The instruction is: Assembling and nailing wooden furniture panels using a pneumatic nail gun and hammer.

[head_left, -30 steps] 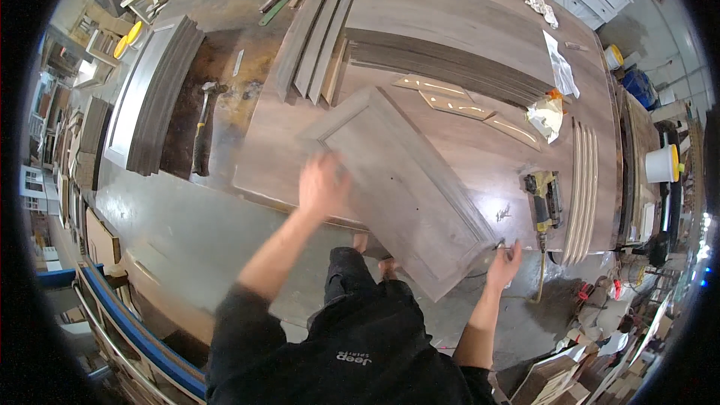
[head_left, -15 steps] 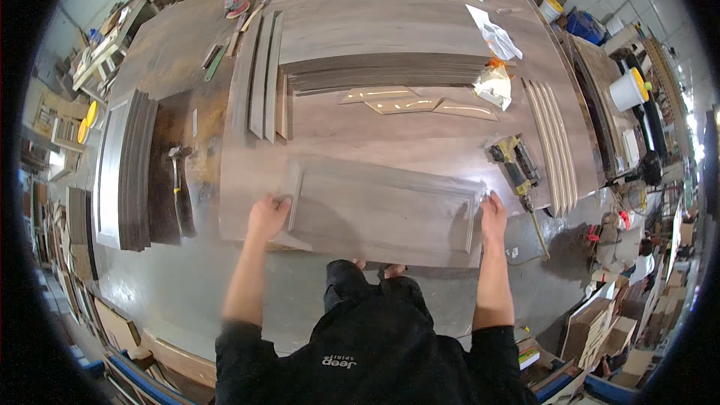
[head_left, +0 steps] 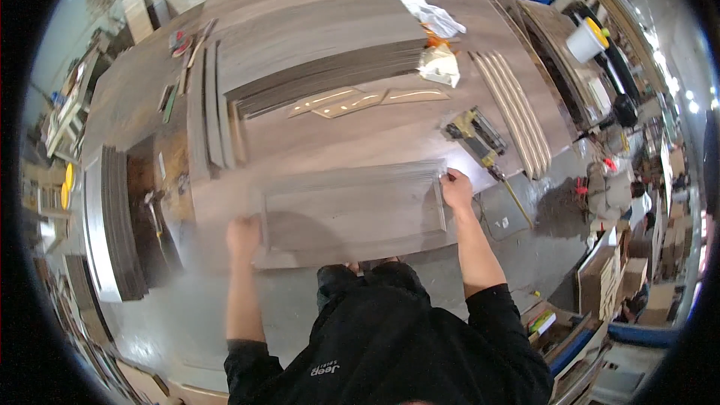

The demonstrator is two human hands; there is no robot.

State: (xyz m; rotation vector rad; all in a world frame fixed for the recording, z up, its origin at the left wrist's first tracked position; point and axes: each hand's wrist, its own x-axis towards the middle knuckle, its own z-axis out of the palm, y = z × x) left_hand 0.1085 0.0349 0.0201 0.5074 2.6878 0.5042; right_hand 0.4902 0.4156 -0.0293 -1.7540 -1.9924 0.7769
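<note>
A grey-brown framed cabinet door (head_left: 352,214) lies at the near edge of the large table, directly before me. My right hand (head_left: 457,189) grips its right end near the far corner, fingers closed on the edge. At the door's left end is my left hand (head_left: 244,238), closed on the edge but blurred by motion. Beyond my right hand lies a yellow-green and black nail gun (head_left: 478,139) with its hose (head_left: 517,202) trailing off the table. Short mitred wood strips (head_left: 352,101) with pale glue lines rest beyond the door.
Left stands a stack of doors (head_left: 116,217) beside a hammer (head_left: 157,221). Long dark boards (head_left: 330,75) and upright-running strips (head_left: 210,105) lie farther back. Moulding lengths (head_left: 514,116) lie right, near crumpled paper (head_left: 439,66) and a white sheet (head_left: 435,15). A white bucket (head_left: 586,41) stands beyond.
My view has turned, so the table appears rotated and shifted left. Both hands stay at the door's ends, and the door now sits more level in view.
</note>
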